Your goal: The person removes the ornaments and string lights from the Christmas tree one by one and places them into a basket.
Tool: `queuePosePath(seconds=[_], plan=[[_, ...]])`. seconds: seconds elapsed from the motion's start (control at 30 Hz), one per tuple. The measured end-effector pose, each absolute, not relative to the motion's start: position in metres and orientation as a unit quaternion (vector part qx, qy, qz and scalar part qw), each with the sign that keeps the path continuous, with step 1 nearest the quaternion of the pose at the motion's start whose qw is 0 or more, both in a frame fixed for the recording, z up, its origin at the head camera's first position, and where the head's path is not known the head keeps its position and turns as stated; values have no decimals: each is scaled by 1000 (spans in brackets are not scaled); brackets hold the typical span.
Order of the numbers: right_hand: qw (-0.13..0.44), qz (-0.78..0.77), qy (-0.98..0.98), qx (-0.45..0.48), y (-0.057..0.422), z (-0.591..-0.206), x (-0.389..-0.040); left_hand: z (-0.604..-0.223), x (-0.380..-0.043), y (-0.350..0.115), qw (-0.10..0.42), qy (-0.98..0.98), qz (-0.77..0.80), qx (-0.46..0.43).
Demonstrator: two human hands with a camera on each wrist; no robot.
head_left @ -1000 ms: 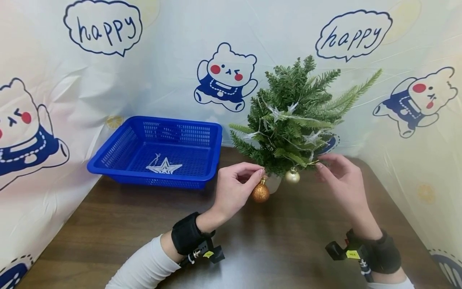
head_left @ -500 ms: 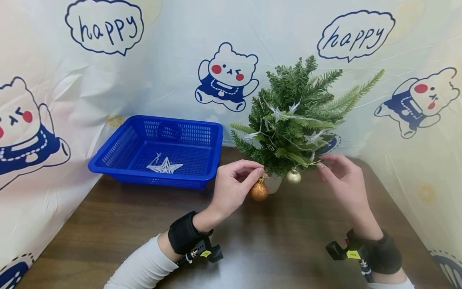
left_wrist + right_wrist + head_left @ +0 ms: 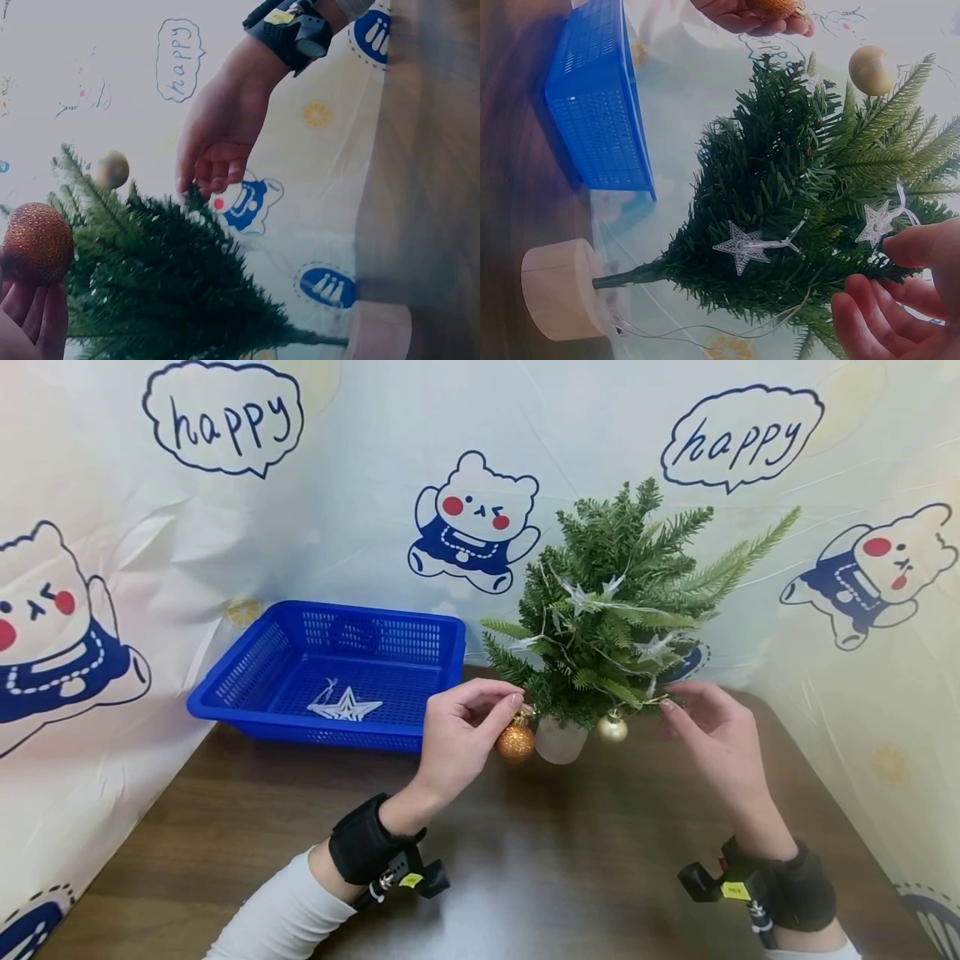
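One orange bauble (image 3: 516,743), pinched in my left grip (image 3: 461,727) just beside the tree (image 3: 607,602) near the worktop's (image 3: 525,852) far edge, awaits hanging, I judge, and, with my right grip (image 3: 712,727) pinching a branch tip (image 3: 855,262), the next move calls for bringing the bauble up to the tree.

Orange bauble (image 3: 516,744), centre: rough, glittered. Pale-gold bauble (image 3: 612,727), right of centre: smooth, softly shiny. Tree (image 3: 611,618), right: plastic-looking needles. Basket (image 3: 300,732), left: perforated plastic, slight gloss. Tabletop (image 3: 585,860), bottom: wood-grain, lightly glossy. Backdrop (image 3: 367,410), top: creased, faintly shiny sheeting. Wristbands (image 3: 369,842), bottom: matt black cloth.
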State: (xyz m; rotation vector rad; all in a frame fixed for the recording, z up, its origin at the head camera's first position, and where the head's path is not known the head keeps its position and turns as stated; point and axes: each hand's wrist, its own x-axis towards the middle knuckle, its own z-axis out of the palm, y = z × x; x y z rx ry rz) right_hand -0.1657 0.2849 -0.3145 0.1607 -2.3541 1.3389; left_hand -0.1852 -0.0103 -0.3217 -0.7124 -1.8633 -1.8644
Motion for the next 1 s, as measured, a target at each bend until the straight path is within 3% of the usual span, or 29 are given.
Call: queuePosePath(seconds=[1.0], plan=[[218, 462, -858, 56, 286, -316, -166, -307, -231, -80, 255, -684, -667, -150]])
